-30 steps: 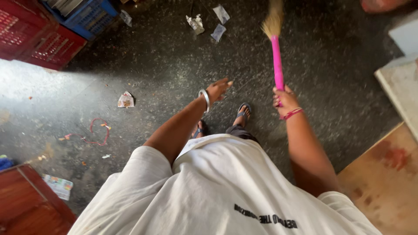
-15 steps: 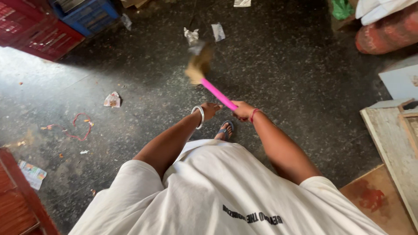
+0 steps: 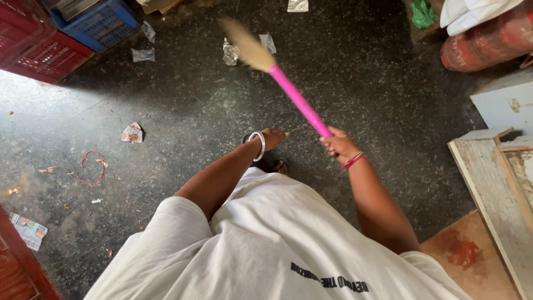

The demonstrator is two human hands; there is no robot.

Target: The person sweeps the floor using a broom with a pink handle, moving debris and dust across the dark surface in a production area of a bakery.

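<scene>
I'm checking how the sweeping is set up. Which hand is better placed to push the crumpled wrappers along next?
Right. The right hand already grips the pink broom, whose bristles lie beside the crumpled wrappers. The left hand is empty, off the handle.

glossy pink plastic broom handle point(image 3: 297, 100), straw-like bristles point(image 3: 246, 43), speckled matt stone floor point(image 3: 183, 111), crumpled paper scraps point(image 3: 132, 133).

Pink broom, dark speckled floor

The broom point(image 3: 280, 78) has a pink handle and straw-tan bristles; at eleven o'clock sit a blue crate point(image 3: 102, 23) and red crates point(image 3: 41, 50) on black speckled floor point(image 3: 361, 83).
</scene>
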